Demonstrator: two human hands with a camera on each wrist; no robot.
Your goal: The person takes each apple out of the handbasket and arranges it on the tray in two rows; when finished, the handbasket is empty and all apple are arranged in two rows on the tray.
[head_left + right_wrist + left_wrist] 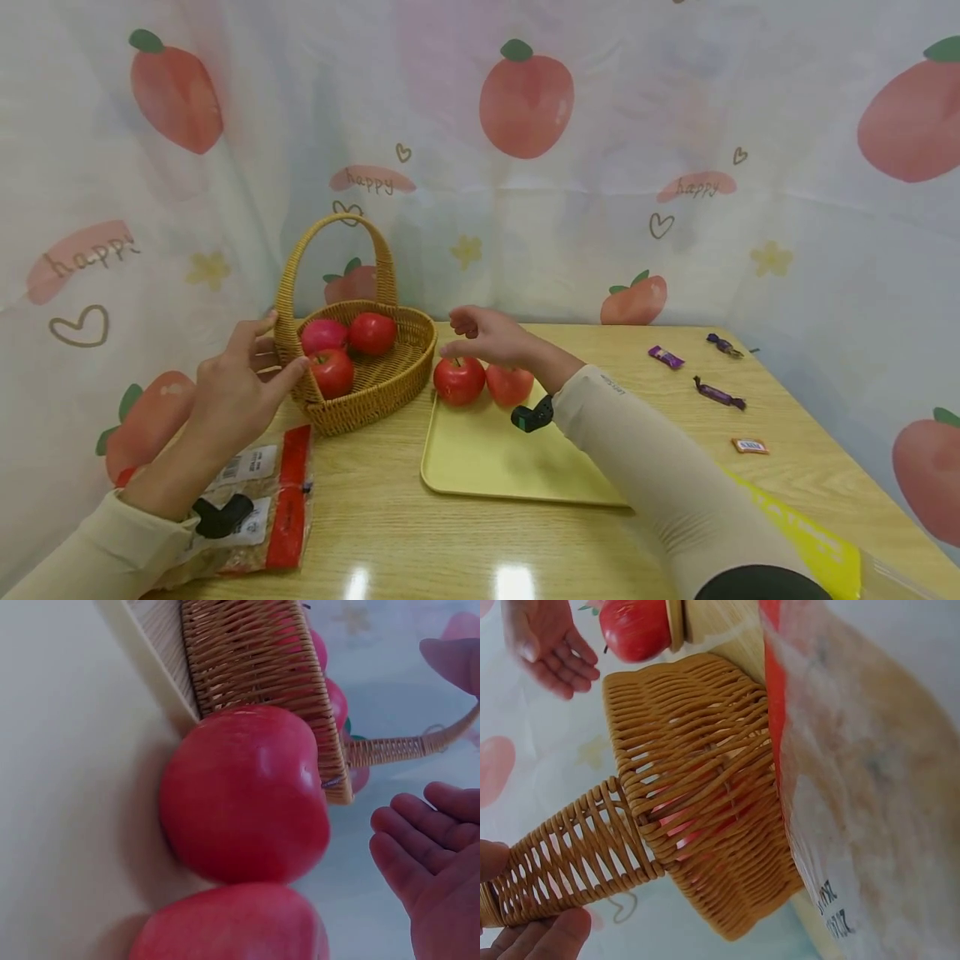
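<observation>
A wicker basket [390,407] with a tall arched handle stands at the left of the table. My left hand [238,392] grips the left side of that handle, thumb in front and fingers behind; the left wrist view shows fingertips on both sides of the woven handle [570,859]. Inside lie two red apples [372,333] and a pinker round fruit [324,336]. On the yellow tray [487,471], two more apples [459,382] sit side by side at the back left corner. Just above them hovers my right hand [487,333], fingers loosely extended, holding nothing.
A clear bag with red bands [288,517] lies at the front left, below my left wrist. Several small wrapped candies [718,393] are scattered on the right. A yellow package [813,542] lies at the front right, partly behind my right sleeve. A printed curtain [450,100] hangs behind the table.
</observation>
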